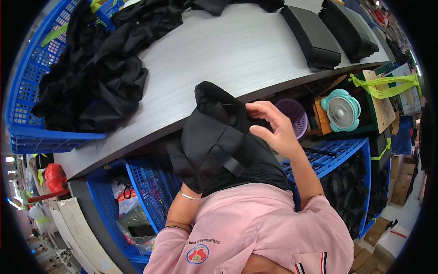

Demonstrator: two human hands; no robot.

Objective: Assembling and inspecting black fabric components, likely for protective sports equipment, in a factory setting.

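A black sewn fabric piece (210,132), shaped like an open pouch, is draped over my left forearm in front of my body. It hides my left hand from the wrist on; only the wrist with a thin bracelet (190,195) shows. My right hand (276,125) is beside the piece's right edge, thumb and fingers apart, with nothing between them. Its fingertips are at the cloth's edge; whether they touch it I cannot tell. A short black strap (228,160) lies on the front of the piece.
A grey table (200,55) stretches ahead, with a black fabric heap (96,82) spilling from a blue basket (27,91). Two black stacks (312,39) lie at far right. Under the table are a purple basket (294,116) and a turquoise fan (342,110). Blue crates (148,187) flank me.
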